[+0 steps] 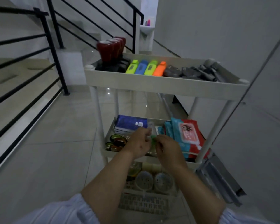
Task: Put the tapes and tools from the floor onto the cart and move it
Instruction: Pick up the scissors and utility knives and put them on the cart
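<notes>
A white three-tier cart stands in front of me. Its top tray carries red-topped black tools, several bright coloured tools and grey tools. On the middle tray lie tape rolls, blue packs and wipe packets. My left hand and my right hand meet over the middle tray, both pinching a small green item with a clear part above it. What the item is stays unclear. The bottom tray holds round lidded containers.
A black stair railing runs along the left. The glossy tiled floor spreads left of the cart. A white wall and a metal door track lie close on the right. A small wall sink is behind.
</notes>
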Motion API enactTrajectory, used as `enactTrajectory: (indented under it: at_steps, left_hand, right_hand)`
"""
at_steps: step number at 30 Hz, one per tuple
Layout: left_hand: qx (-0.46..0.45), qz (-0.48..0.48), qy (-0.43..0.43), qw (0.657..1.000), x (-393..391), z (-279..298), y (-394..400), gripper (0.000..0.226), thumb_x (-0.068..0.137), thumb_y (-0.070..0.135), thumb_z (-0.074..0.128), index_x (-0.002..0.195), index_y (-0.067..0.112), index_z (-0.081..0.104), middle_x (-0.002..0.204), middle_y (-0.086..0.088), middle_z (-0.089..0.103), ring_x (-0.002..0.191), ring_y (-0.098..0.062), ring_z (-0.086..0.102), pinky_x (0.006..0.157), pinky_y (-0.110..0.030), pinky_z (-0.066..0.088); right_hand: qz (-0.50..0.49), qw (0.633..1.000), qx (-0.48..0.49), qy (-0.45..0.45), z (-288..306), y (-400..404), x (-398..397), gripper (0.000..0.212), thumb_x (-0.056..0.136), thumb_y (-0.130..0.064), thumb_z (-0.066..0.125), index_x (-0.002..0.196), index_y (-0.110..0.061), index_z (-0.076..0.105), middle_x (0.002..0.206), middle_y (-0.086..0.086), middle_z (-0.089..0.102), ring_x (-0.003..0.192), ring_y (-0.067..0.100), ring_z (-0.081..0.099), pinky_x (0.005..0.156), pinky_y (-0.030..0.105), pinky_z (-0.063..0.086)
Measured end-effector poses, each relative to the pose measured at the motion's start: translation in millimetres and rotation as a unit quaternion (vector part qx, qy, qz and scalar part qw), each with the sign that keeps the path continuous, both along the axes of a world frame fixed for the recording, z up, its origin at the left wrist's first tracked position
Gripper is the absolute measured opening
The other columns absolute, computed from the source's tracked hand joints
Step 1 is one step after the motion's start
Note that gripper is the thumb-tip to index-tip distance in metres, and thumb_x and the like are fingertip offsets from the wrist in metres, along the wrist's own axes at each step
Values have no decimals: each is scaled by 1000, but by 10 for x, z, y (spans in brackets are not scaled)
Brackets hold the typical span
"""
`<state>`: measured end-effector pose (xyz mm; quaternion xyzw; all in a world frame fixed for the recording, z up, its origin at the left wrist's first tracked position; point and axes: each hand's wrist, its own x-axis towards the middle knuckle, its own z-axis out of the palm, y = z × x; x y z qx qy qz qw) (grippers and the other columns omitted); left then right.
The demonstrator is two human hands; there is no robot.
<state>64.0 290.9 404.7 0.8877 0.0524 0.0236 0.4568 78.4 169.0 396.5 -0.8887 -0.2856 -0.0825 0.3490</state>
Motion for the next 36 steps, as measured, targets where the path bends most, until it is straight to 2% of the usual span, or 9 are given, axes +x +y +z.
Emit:
enactTrajectory:
  at_steps: [4, 10, 14, 18, 22, 26, 30, 33, 36]
  left_hand:
    - [8, -6, 22, 1000, 197, -210, 41, 40, 83, 0, 50, 123, 4, 53, 122, -17, 53, 112, -31, 55, 98, -47, 46]
    - [64, -26, 21, 997, 210, -223, 55, 41, 88, 0, 46, 129, 4, 46, 133, -18, 48, 123, -29, 46, 101, -30, 37]
    - [38, -30, 12, 999, 188, -199, 70, 43, 90, -1, 43, 133, 6, 42, 134, -16, 49, 123, -25, 47, 92, -19, 35]
    - [42, -13, -38, 998, 30, -186, 164, 42, 88, 0, 45, 129, 10, 47, 130, -11, 53, 121, -21, 49, 92, -13, 32]
    - [44, 9, -86, 995, -279, -191, 263, 43, 87, -2, 45, 128, 11, 49, 132, -10, 51, 122, -23, 47, 104, -25, 35]
    - [53, 49, -129, 989, -753, -330, 467, 44, 85, -4, 44, 128, 8, 48, 132, -13, 50, 121, -23, 47, 97, -5, 29]
    - [73, 75, -130, 986, -1321, -596, 730, 50, 78, 3, 40, 127, 5, 48, 129, -14, 51, 117, -20, 49, 99, -11, 31]
    - [82, 124, -107, 983, -1750, -983, 960, 53, 80, 11, 40, 132, 10, 43, 131, -9, 46, 113, -6, 41, 93, 3, 25]
    - [84, 191, -56, 976, -2183, -1541, 1169, 54, 82, 17, 40, 136, 14, 37, 137, -8, 41, 123, -14, 40, 99, -6, 21]
  right_hand:
    - [-13, 999, -10, 31, -11, 42, 64, 18, 89, -3, 48, 91, 4, 65, 93, 20, 66, 88, 29, 60, 68, 23, 35]
    - [-25, 991, -89, 94, -113, 145, 142, 21, 91, -6, 46, 101, 0, 63, 102, 19, 66, 97, 30, 61, 83, 34, 47]
    - [-40, 990, -109, 73, -129, 214, 116, 23, 90, -6, 45, 106, -3, 61, 105, 18, 64, 95, 31, 60, 76, 36, 47]
    - [-9, 999, -47, -16, -129, 243, -10, 28, 84, -2, 47, 108, -7, 61, 103, 16, 67, 95, 31, 60, 75, 36, 49]
    - [18, 997, -29, -67, -172, 396, -216, 36, 78, -10, 41, 106, -4, 63, 100, 18, 68, 90, 35, 62, 75, 41, 51]
    - [81, 994, -24, -69, -342, 622, -485, 44, 79, -19, 34, 109, -2, 60, 103, 18, 67, 89, 34, 60, 78, 33, 43]
    - [137, 988, 4, -68, -699, 921, -847, 35, 73, 0, 52, 107, 1, 61, 103, 20, 67, 95, 32, 59, 85, 31, 42]
    - [183, 982, -2, -49, -1109, 1149, -1144, 31, 78, -6, 52, 108, -4, 60, 104, 14, 66, 94, 30, 61, 82, 32, 46]
    - [221, 975, -24, 2, -1619, 1340, -1400, 35, 77, -7, 52, 111, -4, 59, 109, 14, 65, 100, 30, 60, 88, 25, 38]
